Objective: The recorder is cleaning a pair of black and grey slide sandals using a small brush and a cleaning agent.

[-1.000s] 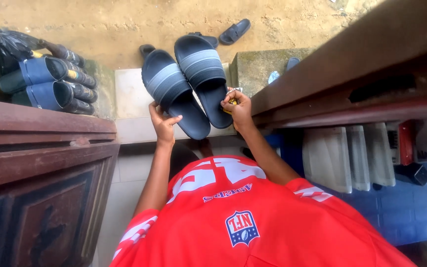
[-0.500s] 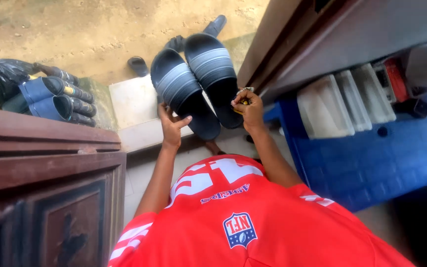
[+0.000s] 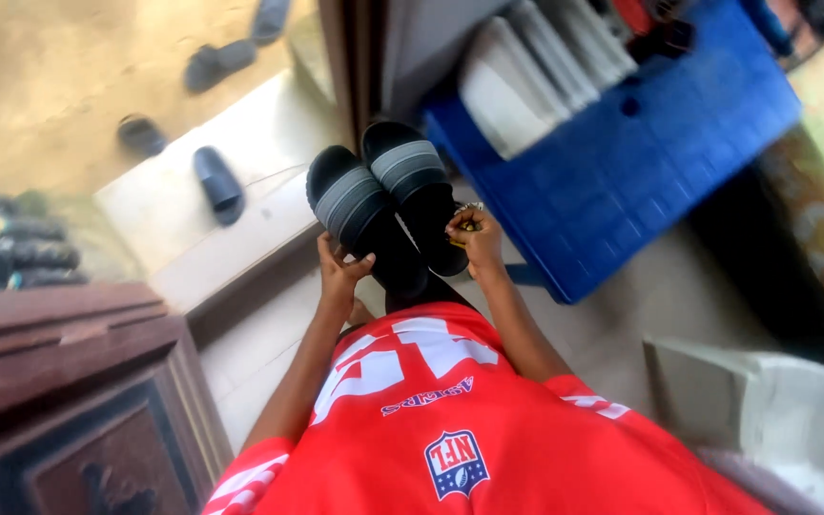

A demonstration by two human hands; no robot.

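The pale tiled floor (image 3: 259, 343) runs under me, and the sandy ground (image 3: 40, 76) lies beyond its far edge. A dark carved wooden cabinet (image 3: 69, 401) stands at the floor's left edge, its top near my left elbow. Across the floor on my right lies a flat blue plastic panel with a brick-like pattern (image 3: 641, 153), and a row of white plastic containers (image 3: 536, 76) sits along its far edge. A broken grey concrete block (image 3: 736, 401) rests at the floor's near right corner. My red jersey with white lettering (image 3: 431, 429) fills the bottom of the view.

In front of my chest, above the floor, I hold two dark navy rubber slide sandals with grey striped straps, side by side with their edges touching and toes pointing away from me. My left hand (image 3: 340, 272) curls its fingers (image 3: 362, 265) round the heel of the left sandal (image 3: 364, 229); the thumb presses on top. My right hand (image 3: 474, 243) closes its fingers on the heel edge of the right sandal (image 3: 417, 191), and a small yellowish thing (image 3: 467, 227) is pinched in the same hand; I cannot tell what it is.

On the pale step at the floor's far edge lies a single dark slipper (image 3: 216, 181), and more dark slippers (image 3: 216, 62) lie scattered on the sand beyond.
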